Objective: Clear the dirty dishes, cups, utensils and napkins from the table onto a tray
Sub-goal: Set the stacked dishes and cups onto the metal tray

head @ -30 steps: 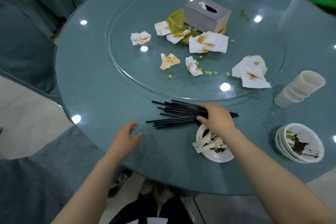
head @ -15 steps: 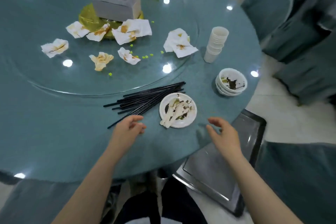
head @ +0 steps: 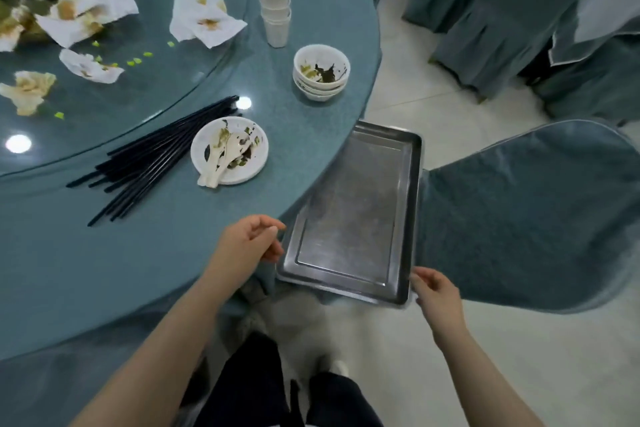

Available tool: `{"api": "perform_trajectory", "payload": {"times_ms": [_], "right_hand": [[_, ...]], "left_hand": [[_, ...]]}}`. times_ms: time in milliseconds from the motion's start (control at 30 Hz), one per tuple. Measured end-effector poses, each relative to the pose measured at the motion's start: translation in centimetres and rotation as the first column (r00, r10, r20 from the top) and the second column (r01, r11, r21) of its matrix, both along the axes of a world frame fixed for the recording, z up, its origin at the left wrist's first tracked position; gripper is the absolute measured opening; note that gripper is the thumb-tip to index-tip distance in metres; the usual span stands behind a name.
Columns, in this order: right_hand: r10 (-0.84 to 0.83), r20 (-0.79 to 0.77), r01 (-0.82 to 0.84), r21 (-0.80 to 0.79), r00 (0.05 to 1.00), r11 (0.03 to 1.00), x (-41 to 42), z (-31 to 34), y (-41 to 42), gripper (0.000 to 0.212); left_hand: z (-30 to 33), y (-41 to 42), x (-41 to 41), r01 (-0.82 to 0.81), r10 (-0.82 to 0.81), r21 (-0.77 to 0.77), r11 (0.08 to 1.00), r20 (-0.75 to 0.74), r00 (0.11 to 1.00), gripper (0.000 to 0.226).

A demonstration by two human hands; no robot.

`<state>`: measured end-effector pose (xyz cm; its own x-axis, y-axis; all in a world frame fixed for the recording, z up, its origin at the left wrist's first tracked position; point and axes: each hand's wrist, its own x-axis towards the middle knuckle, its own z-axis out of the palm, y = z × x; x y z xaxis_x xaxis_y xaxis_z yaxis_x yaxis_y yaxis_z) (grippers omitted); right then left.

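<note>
Risk, tray: the metal tray lies on a covered chair, its far end tucked under the counter edge. Lifted straight up, it would likely knock the underside of the counter; it looks as if it needs sliding out toward the person first.
Risk, grip: with only one near corner and one side rim caught, the tray could tip and slide off the soft seat.
Risk, dishes: the stack of bowls sits near the counter edge just above the tray's far end; a bump there could send it over.
Risk, loose items: the black chopsticks are fanned and could roll or scatter; two spoons lie loose on the dirty plate and may slide off if it tilts.
Left hand: fingers loosely curled, part open, holding nothing; it sits just beside the tray's near left rim, over the counter edge. Whether it touches the rim, I cannot tell.
Right hand: part open, empty, at the tray's near right corner, touching or almost touching.
Tray state: nothing is on it.
Still on the counter: the stacked cups, the bowls, plate, chopsticks and stained napkins, all well apart from both hands.
</note>
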<state>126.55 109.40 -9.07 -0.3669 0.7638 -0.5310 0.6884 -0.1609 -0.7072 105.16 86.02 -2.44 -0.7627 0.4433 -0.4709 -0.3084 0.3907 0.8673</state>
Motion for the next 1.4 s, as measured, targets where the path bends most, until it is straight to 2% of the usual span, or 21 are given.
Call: {"api": "perform_trajectory", "payload": {"times_ms": [100, 200, 300, 400, 500, 700, 767, 867, 933, 1100, 1200, 1267, 1333, 1400], "right_hand": [[-0.149, 0.023, 0.149, -0.296, 0.989, 0.944, 4.6, -3.0, 1.5, 0.014], [-0.166, 0.068, 0.177, -0.517, 0.984, 0.838, 8.2, -6.6, 3.3, 0.017], [-0.198, 0.086, 0.206, -0.646, 0.976, 0.735, 10.4, -10.2, 4.7, 0.042], [-0.251, 0.116, 0.256, -0.714, 0.961, 0.652, 11.2, -12.9, 5.3, 0.055], [-0.263, 0.143, 0.279, -0.744, 0.954, 0.607, 11.1, -15.3, 5.6, 0.059], [-0.331, 0.167, 0.342, -0.729, 0.929, 0.592, 9.5, -20.2, 6.8, 0.055], [-0.388, 0.161, 0.382, -0.702, 0.907, 0.601, 8.5, -21.5, 7.0, 0.046], [-0.439, 0.196, 0.442, -0.69, 0.877, 0.574, 7.3, -22.8, 6.9, 0.014], [-0.455, 0.235, 0.482, -0.671, 0.859, 0.563, 7.0, -23.7, 6.9, 0.014], [-0.359, 0.309, 0.472, -0.628, 0.881, 0.619, 5.1, -24.5, 7.1, 0.016], [-0.202, 0.311, 0.359, -0.617, 0.929, 0.7, 4.4, -23.8, 6.5, 0.002], [-0.163, 0.258, 0.295, -0.641, 0.952, 0.708, 4.2, -22.9, 5.6, 0.014], [-0.293, 0.126, 0.295, -0.696, 0.948, 0.654, 3.9, -21.7, 4.5, 0.028], [-0.463, 0.007, 0.32, -0.731, 0.886, 0.602, 3.5, -20.6, 3.4, 0.041]], "left_hand": [[-1.6, 1.5, 3.7, -0.009, 0.009, -0.044, 0.999, 0.013, 1.0, 0.02], [-3.9, 2.2, 7.5, -0.072, 0.074, -0.087, 0.994, 0.02, 0.997, 0.021], [-6.3, 3.0, 10.8, -0.124, 0.136, -0.126, 0.984, 0.088, 0.987, 0.02], [-7.8, 3.6, 13.4, -0.14, 0.168, -0.176, 0.974, 0.156, 0.973, 0.018], [-8.6, 3.8, 14.8, -0.162, 0.201, -0.228, 0.96, 0.162, 0.966, 0.018], [-9.7, 4.8, 15.2, -0.19, 0.25, -0.306, 0.933, 0.168, 0.954, 0.019], [-10.3, 5.1, 14.9, -0.201, 0.276, -0.334, 0.921, 0.195, 0.941, 0.019], [-11.5, 5.2, 14.2, -0.237, 0.33, -0.345, 0.908, 0.242, 0.913, 0.019], [-12.0, 4.9, 13.9, -0.238, 0.336, -0.348, 0.907, 0.256, 0.906, 0.019], [-12.3, 3.0, 13.8, -0.258, 0.361, -0.355, 0.898, 0.262, 0.895, 0.02], [-12.2, 2.0, 14.2, -0.277, 0.379, -0.344, 0.897, 0.28, 0.882, 0.019], [-12.0, 1.4, 14.5, -0.269, 0.368, -0.332, 0.904, 0.288, 0.884, 0.019], [-11.8, 0.4, 14.7, -0.251, 0.344, -0.315, 0.915, 0.288, 0.894, 0.018], [-11.6, -0.7, 14.8, -0.238, 0.321, -0.292, 0.926, 0.282, 0.904, 0.018]]}}
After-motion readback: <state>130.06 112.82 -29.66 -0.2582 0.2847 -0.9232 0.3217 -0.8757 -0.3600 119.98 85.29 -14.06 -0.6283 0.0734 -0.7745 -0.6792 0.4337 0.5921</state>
